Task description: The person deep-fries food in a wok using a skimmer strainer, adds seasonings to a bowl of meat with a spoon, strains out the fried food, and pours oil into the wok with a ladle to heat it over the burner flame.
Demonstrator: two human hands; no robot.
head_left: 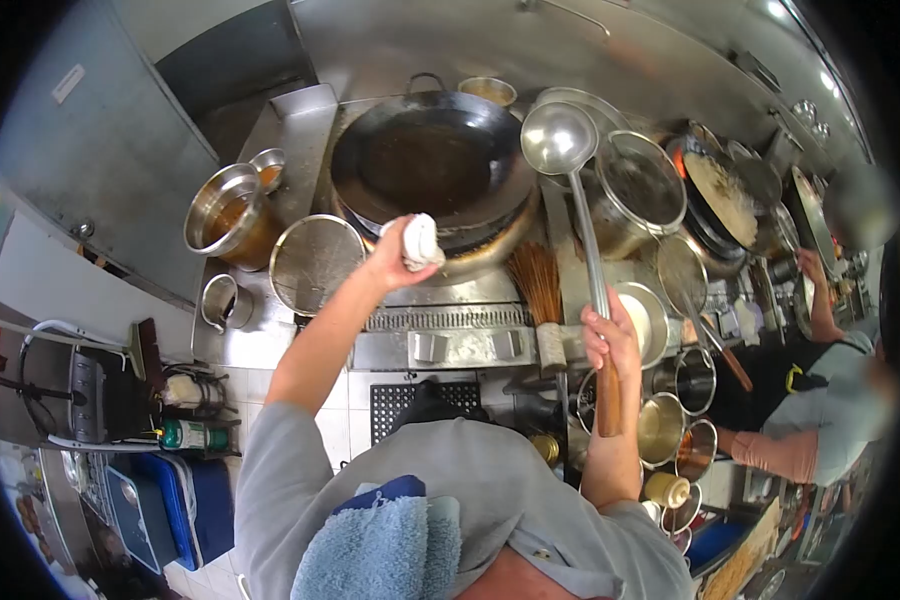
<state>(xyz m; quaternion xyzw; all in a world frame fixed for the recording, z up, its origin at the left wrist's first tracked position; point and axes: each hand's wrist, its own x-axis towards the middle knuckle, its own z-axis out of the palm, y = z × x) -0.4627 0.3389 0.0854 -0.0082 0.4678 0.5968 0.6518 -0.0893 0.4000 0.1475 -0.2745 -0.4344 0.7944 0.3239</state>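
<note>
My left hand (395, 262) is closed on a folded white cloth (422, 240) at the near rim of a large dark wok (430, 165). The cloth seems to lie against the wok's handle or edge, which is hidden. My right hand (612, 345) grips the wooden handle of a long metal ladle (558, 140). The ladle's bowl is raised at the upper middle, between the wok and a pot with a strainer (638, 185). A bamboo brush (538, 285) stands between my hands.
On the left are a metal pot of brown liquid (232, 215), a round wire strainer (318, 262) and a small metal cup (227, 302). Stove knobs (468, 347) line the front. A co-worker (820, 400) stands at the right beside another wok (722, 200).
</note>
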